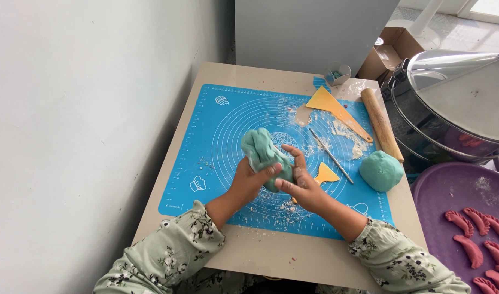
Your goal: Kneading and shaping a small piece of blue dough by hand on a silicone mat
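Note:
Both hands hold a lump of teal green dough (259,148) just above the middle of a blue silicone pastry mat (217,130). My left hand (249,179) grips its lower left side with the thumb pressed into it. My right hand (301,182) clasps its right side, fingers partly raised. A second ball of the same green dough (381,170) rests on the mat's right edge, apart from my hands.
A small yellow scraper (327,175), a thin metal rod (331,155), a larger yellow scraper (336,110) and a wooden rolling pin (381,124) lie to the right. A steel steamer pot (451,109) and a purple tray (451,190) with several red dumplings (478,234) stand at far right. A white wall is on the left.

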